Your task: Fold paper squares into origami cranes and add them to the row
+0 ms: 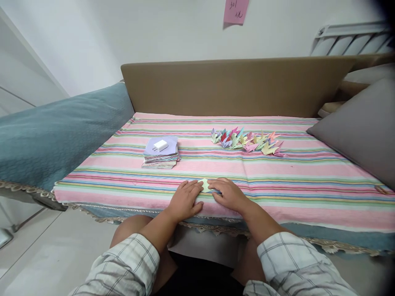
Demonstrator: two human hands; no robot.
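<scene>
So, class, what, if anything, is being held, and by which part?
A small pale green paper, left hand at its left end, right hand at its right; whether pinched or only pressed on the striped cloth can't be told.

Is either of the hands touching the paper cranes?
No: the left hand and right hand are at opposite sides of the pale green paper, while the paper cranes lie farther back.

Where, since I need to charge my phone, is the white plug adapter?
In the head view, the white plug adapter lies left of centre, on top of the paper stack, beyond the left hand.
</scene>
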